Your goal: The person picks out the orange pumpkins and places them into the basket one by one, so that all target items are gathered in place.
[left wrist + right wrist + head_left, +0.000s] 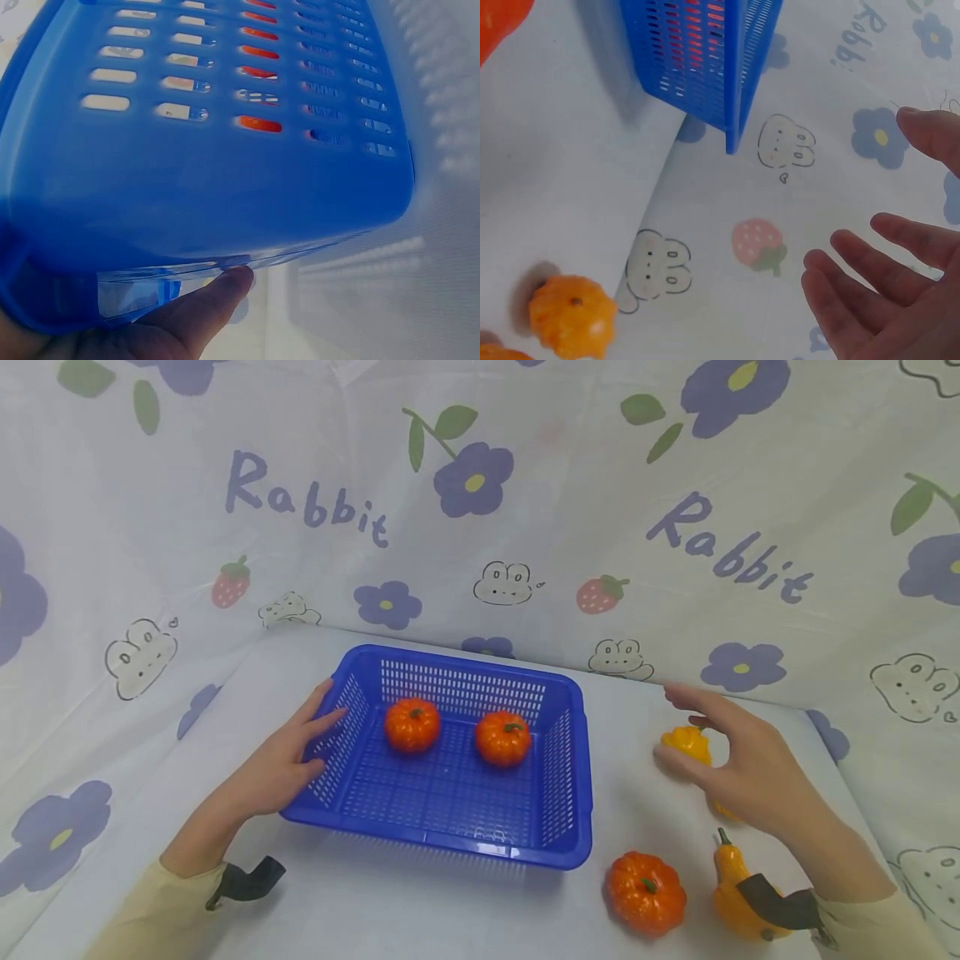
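A blue plastic basket (pixel 450 852) holds two small orange pumpkins, the left pumpkin (pixel 412 725) and the right pumpkin (pixel 503 738). My left hand (pixel 281 764) touches the basket's left side, its fingers extended at the rim. In the left wrist view, one fingertip (pixel 238 276) lies against the blue wall. On the right, my right hand (pixel 757 764) hovers with thumb and fingers apart, holding nothing. Partly behind it in the head view is a yellow scalloped gourd (pixel 686 743). The right wrist view shows that hand (pixel 892 292) in the air, away from the gourds below.
Right of the basket, an orange pumpkin (pixel 646 894) lies on the white table. Beside it is a yellow long-necked gourd (pixel 738 893), partly covered by the right wrist strap (pixel 780 906). Another yellow piece (pixel 723 811) shows under the right hand. A printed rabbit-and-flower cloth (pixel 555 485) hangs behind.
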Motion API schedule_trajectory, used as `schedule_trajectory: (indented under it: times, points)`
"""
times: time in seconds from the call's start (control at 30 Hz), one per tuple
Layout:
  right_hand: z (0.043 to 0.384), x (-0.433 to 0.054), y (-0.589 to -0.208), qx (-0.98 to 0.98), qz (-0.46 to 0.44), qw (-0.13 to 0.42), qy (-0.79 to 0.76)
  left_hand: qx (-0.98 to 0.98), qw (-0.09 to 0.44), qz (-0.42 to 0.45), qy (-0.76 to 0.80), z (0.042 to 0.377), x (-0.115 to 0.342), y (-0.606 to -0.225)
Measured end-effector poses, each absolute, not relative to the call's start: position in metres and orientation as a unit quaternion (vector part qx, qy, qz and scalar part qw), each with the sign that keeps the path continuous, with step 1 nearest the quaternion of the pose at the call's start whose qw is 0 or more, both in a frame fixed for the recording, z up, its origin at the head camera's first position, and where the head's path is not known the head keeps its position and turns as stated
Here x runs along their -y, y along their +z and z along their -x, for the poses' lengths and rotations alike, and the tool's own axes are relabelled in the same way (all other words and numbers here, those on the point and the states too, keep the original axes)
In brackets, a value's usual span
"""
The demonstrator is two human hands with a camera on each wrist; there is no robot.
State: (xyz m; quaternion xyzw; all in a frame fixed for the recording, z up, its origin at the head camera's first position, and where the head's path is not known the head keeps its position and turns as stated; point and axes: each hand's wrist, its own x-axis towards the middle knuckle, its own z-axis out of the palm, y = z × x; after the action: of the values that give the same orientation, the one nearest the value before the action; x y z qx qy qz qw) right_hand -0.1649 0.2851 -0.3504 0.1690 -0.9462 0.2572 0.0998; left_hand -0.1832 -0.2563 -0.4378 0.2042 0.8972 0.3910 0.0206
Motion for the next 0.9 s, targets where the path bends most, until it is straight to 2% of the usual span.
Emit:
schedule_trajectory:
  times: [0.37,0.9]
  points:
    - [0.146,-0.311,-0.358,0.951,-0.142,0.089,0.258,-0.896,0.015,-0.211,0.390,0.183,0.257,-0.440]
    - [0.122,-0.325,-0.382,0.961,-0.077,0.001,0.267,-0.897,0.014,-0.215,0.385,0.184,0.259,-0.441]
